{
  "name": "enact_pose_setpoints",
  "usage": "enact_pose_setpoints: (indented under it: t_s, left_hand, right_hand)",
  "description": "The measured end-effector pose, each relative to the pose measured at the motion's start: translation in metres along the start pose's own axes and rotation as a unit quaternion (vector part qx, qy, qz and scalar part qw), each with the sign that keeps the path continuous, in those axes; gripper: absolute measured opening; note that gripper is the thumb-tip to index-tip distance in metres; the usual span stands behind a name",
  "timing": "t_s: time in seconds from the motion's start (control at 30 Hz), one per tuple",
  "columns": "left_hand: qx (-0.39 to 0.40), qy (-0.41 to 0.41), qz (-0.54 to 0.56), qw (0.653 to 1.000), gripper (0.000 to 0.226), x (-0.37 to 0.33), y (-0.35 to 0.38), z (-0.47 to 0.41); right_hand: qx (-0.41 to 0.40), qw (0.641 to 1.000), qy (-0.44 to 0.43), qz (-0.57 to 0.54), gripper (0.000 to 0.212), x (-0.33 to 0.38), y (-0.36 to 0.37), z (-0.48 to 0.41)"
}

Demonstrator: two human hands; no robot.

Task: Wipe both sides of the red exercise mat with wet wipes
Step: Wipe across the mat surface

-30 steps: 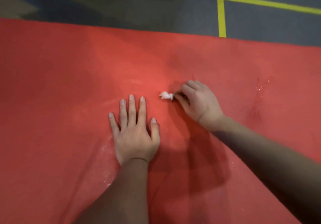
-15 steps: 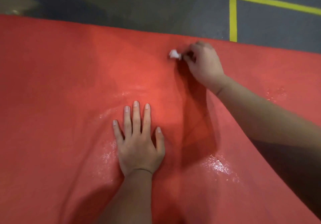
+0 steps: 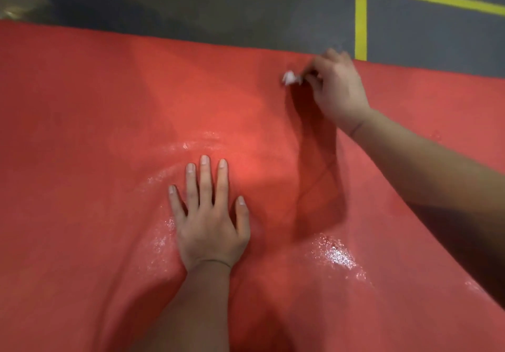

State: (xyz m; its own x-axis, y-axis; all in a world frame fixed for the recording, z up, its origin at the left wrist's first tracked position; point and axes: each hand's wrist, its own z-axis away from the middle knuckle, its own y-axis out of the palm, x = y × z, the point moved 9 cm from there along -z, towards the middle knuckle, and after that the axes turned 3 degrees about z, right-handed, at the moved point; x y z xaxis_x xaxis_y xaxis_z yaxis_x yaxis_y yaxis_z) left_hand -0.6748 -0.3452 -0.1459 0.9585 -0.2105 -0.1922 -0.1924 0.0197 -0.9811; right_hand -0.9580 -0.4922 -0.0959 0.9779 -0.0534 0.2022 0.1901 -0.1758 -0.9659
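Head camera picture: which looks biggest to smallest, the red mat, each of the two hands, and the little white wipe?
1. red mat, filling most of the view.
2. left hand, spread flat, and right hand, curled and farther off: too alike to rank, since nearness differs.
3. wet wipe, a small wad pinched in the right hand.

The scene is taken in through a single wide-angle view, worn on the person's head and aimed forward and steeply down. The red exercise mat [image 3: 82, 105] is seen from close above and fills most of the frame. The left hand [image 3: 210, 231] is framed near the centre. The right hand [image 3: 336, 92] with its wet wipe [image 3: 291, 78] is caught toward the mat's far edge. Beyond that edge, a strip of grey floor [image 3: 218, 4] with yellow lines [image 3: 360, 10] is included along the top.
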Motion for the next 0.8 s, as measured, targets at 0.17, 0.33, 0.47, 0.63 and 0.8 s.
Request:
enact_pose_setpoints:
  t_s: [0.17, 0.33, 0.47, 0.63, 0.8]
  left_hand:
    - [0.009, -0.001, -0.003, 1.0, 0.072, 0.0, 0.0, 0.001]
    - [0.009, -0.003, -0.001, 1.0, 0.072, -0.001, -0.001, 0.0]
    - [0.012, -0.003, -0.003, 1.0, 0.073, 0.001, 0.002, 0.0]
    - [0.009, -0.006, 0.001, 1.0, 0.073, 0.002, 0.0, 0.0]
    - [0.007, -0.001, 0.0, 1.0, 0.073, -0.001, -0.002, 0.0]
  right_hand:
    - [-0.002, 0.999, 0.023, -0.049, 0.014, 0.0, -0.006, 0.013]
    - [0.094, 0.979, -0.156, -0.093, 0.009, 0.054, -0.006, 0.102]
    - [0.018, 0.998, -0.047, -0.047, 0.012, 0.021, -0.012, 0.068]
    - [0.063, 0.99, -0.014, -0.129, 0.013, 0.05, -0.006, 0.15]
    - [0.101, 0.984, -0.03, -0.142, 0.005, 0.061, -0.014, 0.2]
